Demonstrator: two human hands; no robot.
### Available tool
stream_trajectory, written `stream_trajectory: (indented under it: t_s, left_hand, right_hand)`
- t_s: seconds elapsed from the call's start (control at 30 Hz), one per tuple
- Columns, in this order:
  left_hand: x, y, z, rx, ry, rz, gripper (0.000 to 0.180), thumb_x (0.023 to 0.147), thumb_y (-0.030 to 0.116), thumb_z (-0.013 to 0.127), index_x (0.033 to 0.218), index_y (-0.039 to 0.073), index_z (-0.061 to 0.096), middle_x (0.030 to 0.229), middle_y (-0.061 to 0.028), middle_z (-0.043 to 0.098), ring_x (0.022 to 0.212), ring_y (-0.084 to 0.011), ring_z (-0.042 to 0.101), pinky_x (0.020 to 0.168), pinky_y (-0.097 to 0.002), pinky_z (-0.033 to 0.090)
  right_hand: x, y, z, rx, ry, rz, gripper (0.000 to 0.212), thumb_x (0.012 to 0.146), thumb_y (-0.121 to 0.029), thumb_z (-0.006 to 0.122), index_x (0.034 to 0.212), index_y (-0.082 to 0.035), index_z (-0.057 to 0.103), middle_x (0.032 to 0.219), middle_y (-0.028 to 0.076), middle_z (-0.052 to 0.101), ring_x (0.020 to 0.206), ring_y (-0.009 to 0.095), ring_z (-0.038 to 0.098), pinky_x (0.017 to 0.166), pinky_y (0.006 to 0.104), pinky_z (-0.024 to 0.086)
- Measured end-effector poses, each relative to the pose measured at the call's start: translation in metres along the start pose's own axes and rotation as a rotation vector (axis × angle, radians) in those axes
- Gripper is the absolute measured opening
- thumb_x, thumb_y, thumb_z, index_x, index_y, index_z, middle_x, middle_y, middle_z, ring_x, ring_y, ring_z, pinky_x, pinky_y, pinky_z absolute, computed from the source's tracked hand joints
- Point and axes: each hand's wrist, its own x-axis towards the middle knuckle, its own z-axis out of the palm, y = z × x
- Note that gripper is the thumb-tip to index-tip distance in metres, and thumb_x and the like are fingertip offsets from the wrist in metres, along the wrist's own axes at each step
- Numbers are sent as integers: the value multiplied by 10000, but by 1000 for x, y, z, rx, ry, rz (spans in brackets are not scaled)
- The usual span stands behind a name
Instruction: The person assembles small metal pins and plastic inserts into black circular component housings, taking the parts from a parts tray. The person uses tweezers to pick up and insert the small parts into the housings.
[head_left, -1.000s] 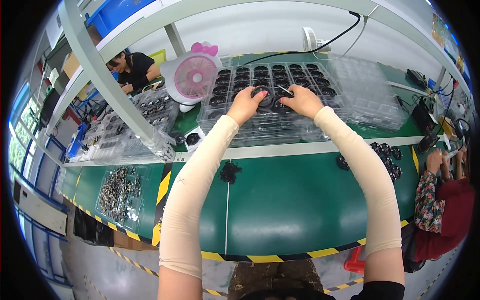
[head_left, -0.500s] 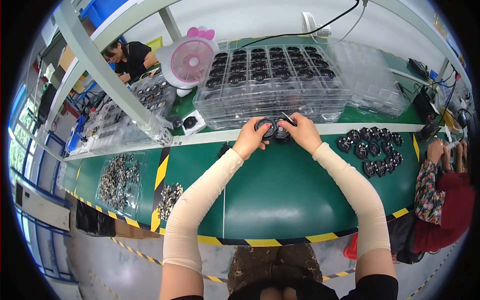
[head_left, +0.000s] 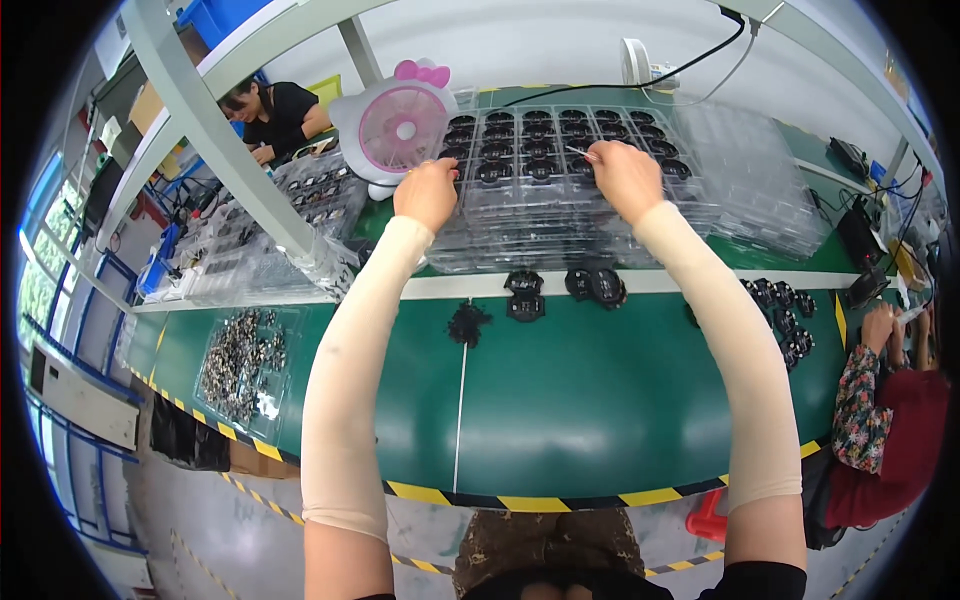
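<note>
Both my hands are over the stack of clear plastic trays (head_left: pixel 560 205), whose top tray holds rows of round black parts (head_left: pixel 541 168). My left hand (head_left: pixel 427 194) is at the tray's left front corner, its fingertips pinched beside a black part; what they grip is hidden. My right hand (head_left: pixel 627 180) is closed on a slim pointed tool (head_left: pixel 577 151), its light tip over the tray's right half. On the bench in front of the stack lie a pair of black parts (head_left: pixel 525 296) and, right of it, another black pair (head_left: pixel 597 286).
A heap of small black pieces (head_left: pixel 467 323) lies left of the pairs. Further left, a clear tray (head_left: pixel 240 375) holds small metallic parts. Black assemblies (head_left: pixel 790 325) sit beyond my right forearm. A pink-and-white fan (head_left: pixel 398 125) stands behind my left hand. Co-workers sit at left and right.
My hands have let go of the black parts, which now lie on the bench, and have moved forward and apart over the tray stack. The slim tool is still in my right hand.
</note>
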Motion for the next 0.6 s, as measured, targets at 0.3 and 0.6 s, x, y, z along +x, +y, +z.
stream_trajectory:
  t_s: [0.3,0.6]
  left_hand:
    - [46,-49,36,121,-474,-282,378,822,386,749,1023,67,741,1084,-201,697,1034,-370,660,893,-450,511]
    - [41,-41,32,-180,-156,-305,434,780,287,802,1105,18,697,1034,-221,703,984,-357,673,864,-405,507]
  right_hand:
    - [50,38,36,-92,-458,218,459,757,-357,799,1036,-3,713,1037,211,704,983,375,668,877,418,513]
    - [53,-14,68,52,-620,187,544,831,-369,732,1240,-25,638,1206,207,656,1128,350,632,955,442,493]
